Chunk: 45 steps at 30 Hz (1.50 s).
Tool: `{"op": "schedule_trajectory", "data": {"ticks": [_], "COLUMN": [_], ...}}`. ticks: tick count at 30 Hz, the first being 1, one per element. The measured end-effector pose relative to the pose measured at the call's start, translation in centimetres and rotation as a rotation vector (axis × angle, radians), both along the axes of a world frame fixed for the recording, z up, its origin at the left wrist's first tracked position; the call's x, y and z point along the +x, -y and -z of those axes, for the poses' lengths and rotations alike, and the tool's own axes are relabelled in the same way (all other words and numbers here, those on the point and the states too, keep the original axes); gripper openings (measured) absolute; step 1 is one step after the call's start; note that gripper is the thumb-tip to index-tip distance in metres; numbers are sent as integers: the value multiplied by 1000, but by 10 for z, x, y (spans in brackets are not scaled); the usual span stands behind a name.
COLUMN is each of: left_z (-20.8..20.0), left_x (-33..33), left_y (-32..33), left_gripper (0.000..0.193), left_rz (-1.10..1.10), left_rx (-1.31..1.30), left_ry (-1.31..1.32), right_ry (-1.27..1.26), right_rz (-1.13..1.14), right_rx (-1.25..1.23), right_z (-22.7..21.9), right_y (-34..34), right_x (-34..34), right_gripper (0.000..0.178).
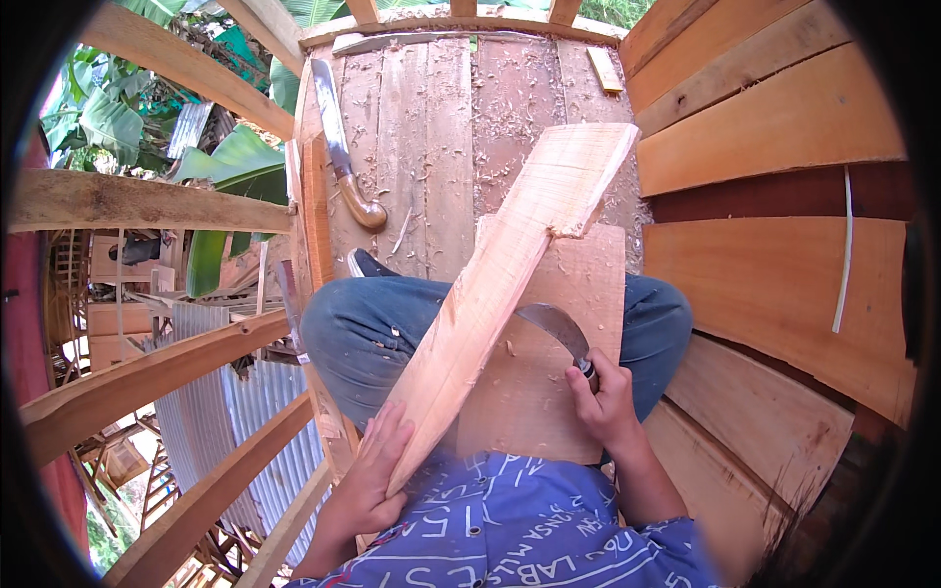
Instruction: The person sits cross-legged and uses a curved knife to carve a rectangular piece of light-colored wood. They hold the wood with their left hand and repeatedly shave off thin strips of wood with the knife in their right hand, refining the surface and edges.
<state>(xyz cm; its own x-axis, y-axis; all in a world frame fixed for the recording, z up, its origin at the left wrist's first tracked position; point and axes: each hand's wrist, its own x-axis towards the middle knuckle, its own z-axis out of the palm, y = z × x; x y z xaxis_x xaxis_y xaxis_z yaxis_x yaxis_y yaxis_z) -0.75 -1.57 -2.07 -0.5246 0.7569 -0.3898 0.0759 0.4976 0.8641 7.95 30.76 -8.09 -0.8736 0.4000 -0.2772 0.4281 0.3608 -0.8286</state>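
Observation:
A long pale piece of wood (pixel 480 294), wide and angled at its far end, slants across my lap. My left hand (pixel 377 465) grips its near end, close to my shirt. In my right hand (pixel 606 400) is a knife with a short curved blade (pixel 556 327), its tip pointing left toward the wood's edge. The blade looks to be just apart from the wood or barely touching it; I cannot tell which. Beneath both, a flat rectangular board (pixel 573 372) rests across my legs, with a few shavings on it.
A large knife with a wooden handle (pixel 363 204) lies on the plank floor (pixel 446 108) among scattered shavings. A long blade (pixel 431 39) lies along the far edge, a small wood block (pixel 605 71) at far right. Slatted rails (pixel 157 201) stand left, a plank wall (pixel 774 265) right.

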Motion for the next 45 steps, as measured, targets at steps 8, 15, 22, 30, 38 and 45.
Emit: {"op": "schedule_trajectory", "data": {"ticks": [8, 15, 22, 30, 38, 45], "left_z": [-12, -9, -7, -8, -7, -4], "left_x": [-3, -1, 0, -5, -2, -10], "left_y": [-18, -23, -30, -43, -34, -32], "left_gripper": [88, 88, 95, 101, 99, 97], "left_rz": [43, 59, 123, 137, 132, 176], "left_rx": [-99, -119, -165, -238, -226, -197], "left_ry": [-33, -36, -50, -6, 3, 23], "right_ry": [-92, 138, 145, 206, 292, 167], "right_rz": [-173, -282, -252, -137, 149, -137], "right_rx": [-309, 29, 499, 740, 517, 275], "right_z": [-11, -41, -36, -9, -19, -28], "right_y": [6, 2, -2, -25, -66, 1], "right_x": [1, -24, -30, -57, -68, -35], "right_gripper": [32, 33, 51, 61, 49, 45]}}
